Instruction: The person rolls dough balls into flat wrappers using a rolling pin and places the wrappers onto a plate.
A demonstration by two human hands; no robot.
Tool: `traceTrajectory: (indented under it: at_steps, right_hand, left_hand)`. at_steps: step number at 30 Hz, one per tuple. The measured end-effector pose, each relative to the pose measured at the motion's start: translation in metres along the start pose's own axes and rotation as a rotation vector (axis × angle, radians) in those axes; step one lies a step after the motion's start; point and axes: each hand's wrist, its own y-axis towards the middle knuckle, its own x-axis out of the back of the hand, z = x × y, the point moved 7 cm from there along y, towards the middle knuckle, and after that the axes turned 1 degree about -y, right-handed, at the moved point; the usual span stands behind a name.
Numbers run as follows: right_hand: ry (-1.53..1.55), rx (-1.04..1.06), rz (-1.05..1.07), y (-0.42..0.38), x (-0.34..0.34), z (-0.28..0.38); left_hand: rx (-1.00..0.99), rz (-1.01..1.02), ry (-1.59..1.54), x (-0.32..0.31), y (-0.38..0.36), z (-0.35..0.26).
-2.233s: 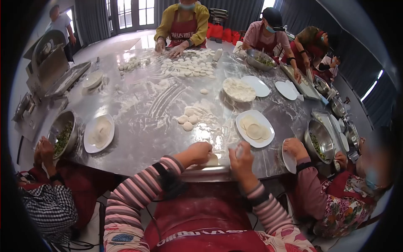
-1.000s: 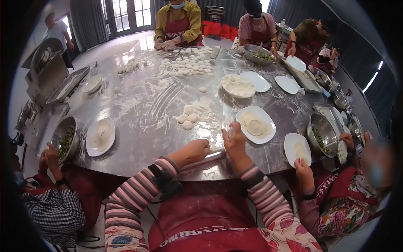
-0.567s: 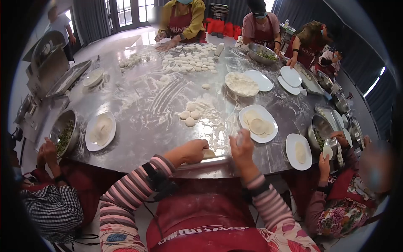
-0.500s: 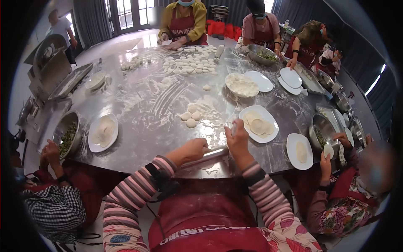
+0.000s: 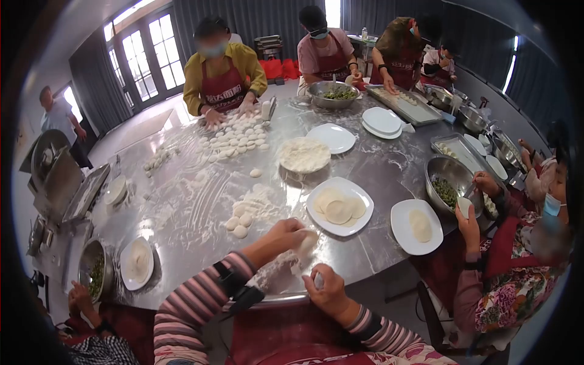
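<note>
My left hand point(image 5: 285, 234) reaches onto the floured steel table point(image 5: 201, 201), and its fingertips pinch a flat dough round point(image 5: 308, 241). At the table's near edge my right hand point(image 5: 330, 291) is closed around the pale end of a rolling pin point(image 5: 317, 280); the rest of the pin is hidden. Just left of my left hand lie a few small dough lumps point(image 5: 239, 225). Beyond the dough round sits a white plate point(image 5: 359, 226) stacked with rolled wrappers point(image 5: 337, 207).
A plate of flour point(image 5: 303, 155) sits mid-table, with many dough pieces point(image 5: 237, 139) further back. On my right a person holds a wrapper point(image 5: 465, 207) beside a bowl of green filling point(image 5: 449, 190) and a plate point(image 5: 417, 226). Other people work around the table.
The view has lifted and shifted left. My left hand came off the rolling pin and now pinches a dough round. My right hand drew back to the table edge with the pin.
</note>
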Motion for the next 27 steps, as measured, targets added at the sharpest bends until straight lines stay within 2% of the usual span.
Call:
traceTrajectory:
  at_steps: [1, 4, 5, 7, 9, 11, 13, 15, 17, 18, 22, 24, 25, 27]
  right_hand:
    - [-0.002, 0.001, -0.007, 0.000, 0.001, -0.001]
    - [0.080, -0.037, 0.068, -0.006, 0.001, -0.002]
    - [0.077, -0.044, 0.068, -0.006, 0.002, -0.002]
    - [0.131, -0.041, 0.072, -0.008, 0.003, -0.002]
    - [0.155, -0.053, 0.072, -0.009, 0.002, -0.004]
    - [0.145, -0.037, 0.065, -0.007, 0.003, -0.004]
    - [0.143, -0.026, 0.059, -0.001, 0.002, -0.005]
    - [0.151, -0.014, 0.077, 0.005, -0.003, -0.007]
    - [0.034, 0.003, 0.056, 0.009, -0.007, -0.009]
    - [0.028, -0.006, 0.051, 0.011, -0.009, -0.010]
    - [0.015, -0.046, 0.034, 0.014, -0.016, -0.014]
    - [-0.021, -0.065, -0.001, 0.014, -0.015, -0.015]
    - [-0.027, -0.052, 0.008, 0.014, -0.016, -0.014]
    - [-0.044, -0.088, -0.001, 0.012, -0.016, -0.016]
  left_hand:
    - [-0.055, 0.036, -0.123, -0.009, 0.023, -0.009]
    - [-0.112, -0.062, -0.314, -0.005, 0.082, -0.028]
    - [-0.094, -0.168, -0.158, 0.009, 0.086, -0.029]
    - [-0.156, -0.419, 0.394, 0.044, 0.086, -0.025]
    - [-0.105, -0.611, 0.872, 0.067, 0.047, -0.026]
    - [-0.024, -0.734, 1.145, 0.088, 0.005, -0.009]
    - [-0.027, -0.702, 1.185, 0.098, -0.032, 0.033]
    - [-0.007, -0.682, 1.214, 0.097, -0.056, 0.049]
    - [-0.099, -0.535, 1.117, 0.080, -0.081, 0.053]
    - [-0.210, -0.429, 0.940, 0.080, -0.089, 0.051]
    - [-0.207, -0.571, 0.686, 0.118, -0.115, 0.030]
    - [0.027, -0.638, 0.735, 0.131, -0.121, 0.031]
    - [0.021, -0.648, 0.723, 0.131, -0.121, 0.029]
    - [0.228, -0.355, 0.797, 0.113, -0.111, 0.047]
